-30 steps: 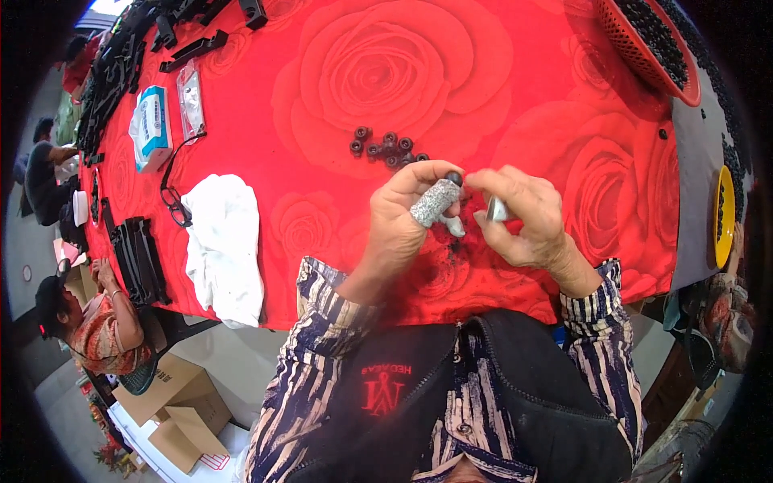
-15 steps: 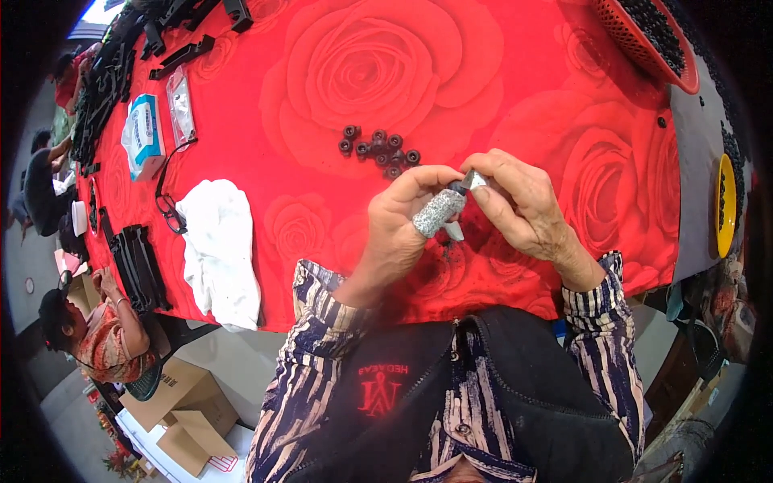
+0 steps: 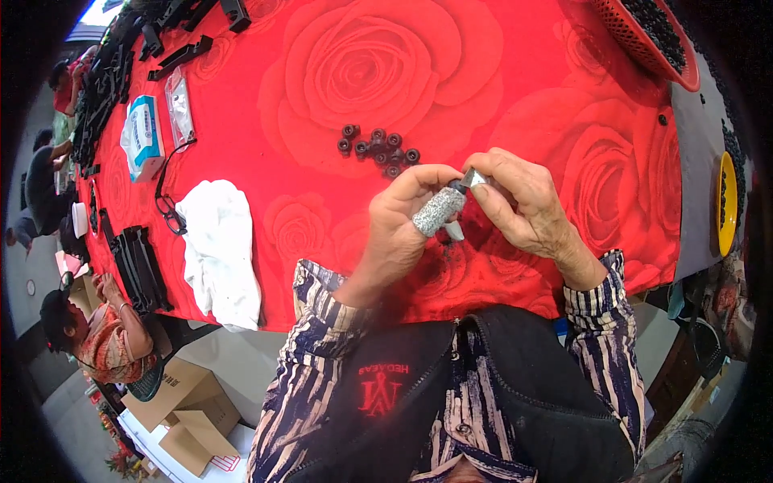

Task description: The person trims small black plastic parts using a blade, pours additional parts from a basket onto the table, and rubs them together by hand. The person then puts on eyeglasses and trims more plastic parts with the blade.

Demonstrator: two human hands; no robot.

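Pinched between the thumb and fingers of my left hand (image 3: 396, 217) is a small round black part (image 3: 456, 186). A speckled grey finger cover (image 3: 437, 212) wraps one finger of that hand, and a paler covering shows on another fingertip. My right hand (image 3: 527, 209) grips a small flat metal blade (image 3: 476, 179), its edge against or very near the black part; exact contact is too small to tell. Just beyond my left hand, several round black parts (image 3: 378, 147) with hollow centres lie in a loose cluster on the red rose-patterned cloth (image 3: 370, 64). Dark crumbs dot the cloth beneath my hands.
A red basket (image 3: 624, 44) of small black pieces stands far right, a yellow tray (image 3: 727, 205) nearer. Leftward lie a white cloth (image 3: 217, 253), glasses (image 3: 171, 213), a tissue box (image 3: 143, 138) and black strips (image 3: 138, 266). A co-worker (image 3: 105, 334) sits at the left edge.
My hands keep nearly the same pose, still gripping the black part and the blade. At the left, the people in the background have shifted slightly.
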